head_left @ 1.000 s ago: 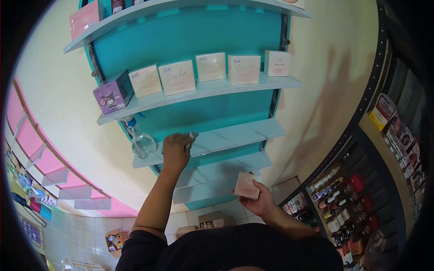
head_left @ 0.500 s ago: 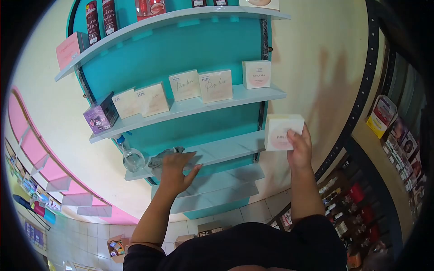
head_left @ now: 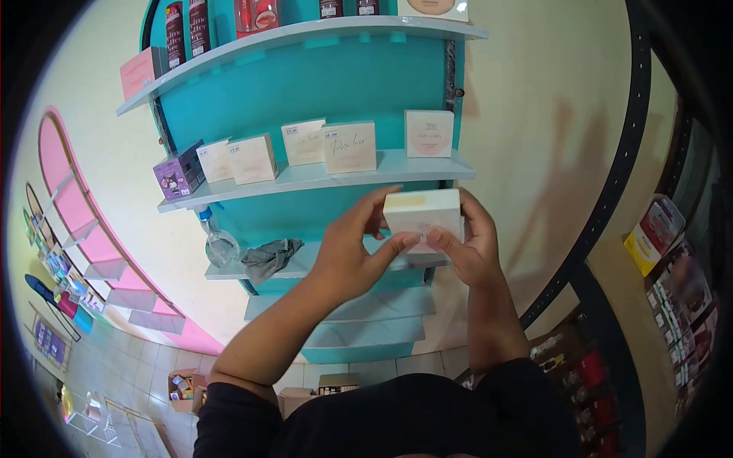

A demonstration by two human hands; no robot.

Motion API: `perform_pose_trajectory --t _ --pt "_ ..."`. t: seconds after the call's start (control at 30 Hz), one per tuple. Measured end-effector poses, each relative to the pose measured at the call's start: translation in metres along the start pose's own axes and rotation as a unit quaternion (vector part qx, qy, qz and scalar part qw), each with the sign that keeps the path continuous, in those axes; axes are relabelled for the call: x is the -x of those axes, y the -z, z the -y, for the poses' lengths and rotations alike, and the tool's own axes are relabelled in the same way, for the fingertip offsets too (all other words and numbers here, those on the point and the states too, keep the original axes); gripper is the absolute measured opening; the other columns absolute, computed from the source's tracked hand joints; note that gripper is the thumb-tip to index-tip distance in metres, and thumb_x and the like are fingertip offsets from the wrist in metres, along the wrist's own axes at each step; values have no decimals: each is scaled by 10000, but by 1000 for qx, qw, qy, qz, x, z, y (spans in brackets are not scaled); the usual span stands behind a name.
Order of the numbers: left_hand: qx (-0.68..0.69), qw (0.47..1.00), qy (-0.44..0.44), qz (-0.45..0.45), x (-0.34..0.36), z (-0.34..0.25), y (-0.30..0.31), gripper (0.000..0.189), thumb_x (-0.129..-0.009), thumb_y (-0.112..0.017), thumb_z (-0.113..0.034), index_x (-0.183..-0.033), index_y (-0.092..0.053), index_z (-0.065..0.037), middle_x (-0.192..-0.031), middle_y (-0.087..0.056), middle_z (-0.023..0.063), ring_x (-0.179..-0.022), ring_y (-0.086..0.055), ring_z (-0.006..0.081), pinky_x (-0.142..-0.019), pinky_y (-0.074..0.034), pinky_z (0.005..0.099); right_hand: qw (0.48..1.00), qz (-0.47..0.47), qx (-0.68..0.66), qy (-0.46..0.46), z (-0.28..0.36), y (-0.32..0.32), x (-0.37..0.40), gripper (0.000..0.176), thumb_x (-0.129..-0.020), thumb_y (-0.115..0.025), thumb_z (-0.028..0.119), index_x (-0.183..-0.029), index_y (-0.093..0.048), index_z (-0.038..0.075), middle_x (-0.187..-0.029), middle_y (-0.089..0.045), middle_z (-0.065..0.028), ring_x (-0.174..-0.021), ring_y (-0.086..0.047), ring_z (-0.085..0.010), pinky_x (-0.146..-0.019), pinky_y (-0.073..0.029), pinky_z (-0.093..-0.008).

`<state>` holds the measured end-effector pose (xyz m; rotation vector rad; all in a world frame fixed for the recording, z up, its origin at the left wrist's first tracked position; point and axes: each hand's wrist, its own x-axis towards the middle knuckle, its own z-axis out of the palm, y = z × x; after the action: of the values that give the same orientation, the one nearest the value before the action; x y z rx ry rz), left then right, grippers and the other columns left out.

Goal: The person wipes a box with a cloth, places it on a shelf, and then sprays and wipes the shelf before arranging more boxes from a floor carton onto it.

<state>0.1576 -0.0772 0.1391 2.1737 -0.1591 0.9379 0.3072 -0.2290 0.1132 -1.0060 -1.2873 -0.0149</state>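
Note:
Both my hands hold a cream box [head_left: 424,211] in front of the teal wall shelves. My left hand [head_left: 353,248] grips its left end, fingers curled under it. My right hand [head_left: 467,248] holds its right end. Behind the box runs an empty pale shelf [head_left: 313,263]. A grey cloth [head_left: 269,258] lies crumpled on that shelf's left part, next to a clear spray bottle [head_left: 217,243]. The shelf above [head_left: 305,177] carries several cream boxes [head_left: 350,146] and a purple box [head_left: 178,173].
The top shelf [head_left: 305,32] holds bottles and a pink box [head_left: 139,72]. Two lower shelves [head_left: 359,305] are bare. Racks of small goods [head_left: 672,252] line the right wall. Cardboard boxes [head_left: 183,385] sit on the tiled floor; pink shelves [head_left: 84,244] run at left.
My left hand left the grey cloth on the shelf and came up to the box. My right hand brought the box left, in front of the shelves; both hands now hold it.

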Motion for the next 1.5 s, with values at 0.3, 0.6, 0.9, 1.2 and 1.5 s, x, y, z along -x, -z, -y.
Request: perform_pose_trajectory --t 0.3,0.6,0.9,1.2,1.5 --pt "-220 963 -156 19 -115 -53 22 403 -830 -776 -174 -1195 -659 -51 -1030 -711 142 -834 -677 246 -785 -537 345 991 -63 114 40 17 48 -73 496 -854 -797 331 -1175 -629 -7 -1017 -652 -74 -928 -590 -147 -896 -480 -312" --pt "-397 915 -45 59 -158 -44 9 381 -796 -785 -195 -1114 -697 -6 -1016 -692 200 -950 -665 347 -868 -520 403 967 -208 124 -77 -42 103 -94 478 -1006 -546 466 -1204 -643 42 -1093 -648 -46 -924 -567 -145 -833 -464 -298" --pt "-461 882 -77 59 -157 -22 5 344 -792 -775 -195 -1083 -716 -23 -1019 -688 205 -974 -654 382 -871 -518 435 972 -76 95 -201 -70 103 -109 501 -896 -727 236 -1305 -585 -15 -1160 -644 -117 -1080 -617 -183 -919 -478 -284" --pt "-438 895 -62 51 -157 -21 3 353 -787 -767 -172 -1111 -723 -40 -992 -715 207 -933 -679 382 -870 -532 430 960 41 127 -248 -82 114 -129 424 -888 -670 145 -1274 -609 -19 -1113 -676 -89 -987 -646 -164 -908 -488 -287" --pt "-420 899 -118 29 -160 -9 -5 359 -772 -774 -150 -1095 -714 -6 -1023 -692 208 -971 -658 393 -882 -524 430 960 23 145 -239 -85 115 -128 388 -877 -643 89 -1244 -638 -35 -1067 -698 -87 -892 -662 -151 -811 -517 -276"
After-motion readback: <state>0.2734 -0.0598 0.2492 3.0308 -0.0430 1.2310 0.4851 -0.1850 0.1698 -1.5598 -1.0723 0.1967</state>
